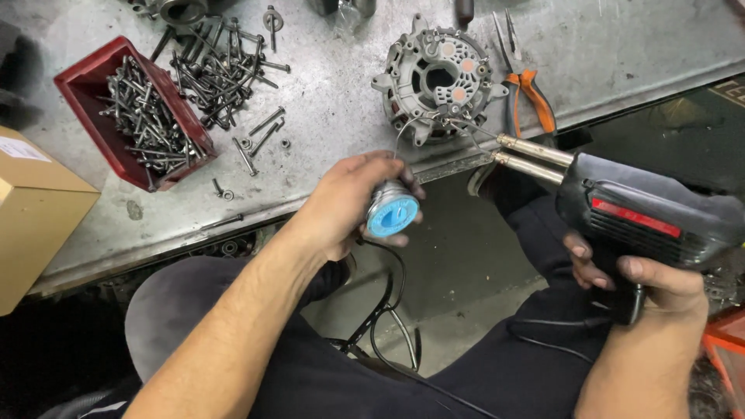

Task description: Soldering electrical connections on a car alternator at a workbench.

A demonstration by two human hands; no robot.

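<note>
My left hand (349,202) grips a small spool of solder (392,209) with a blue end cap, and a thin solder wire rises from it toward the grey alternator housing (438,77) on the metal bench. My right hand (636,283) holds a black pistol-shaped soldering gun (644,213) by its grip. The gun's two metal prongs reach left, and the wire tip touches the near edge of the alternator housing. The gun's black cord hangs down between my knees.
A red bin (93,85) full of long bolts sits at the left, with a loose pile of bolts (221,66) beside it. Orange-handled pliers (528,85) lie right of the housing. A cardboard box (35,209) stands at the bench's left edge.
</note>
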